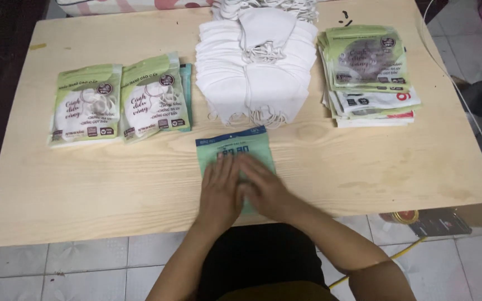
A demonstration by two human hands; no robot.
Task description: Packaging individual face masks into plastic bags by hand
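Observation:
A flat teal pouch with a blue top band (234,146) lies on the wooden table (112,184) near its front edge. Both my hands press flat on it: my left hand (220,192) covers its lower left, my right hand (263,187) lies across its lower right, fingers spread and overlapping the left. Behind the pouch stands a large pile of white face masks (255,67) with ear loops hanging out.
Two filled green mask packets (87,103) (153,96) lie at the left, with a teal one tucked under the second. A stack of empty green and white pouches (368,72) sits at the right. Tiled floor, a yellow cable (403,252) and a tin lie below the table.

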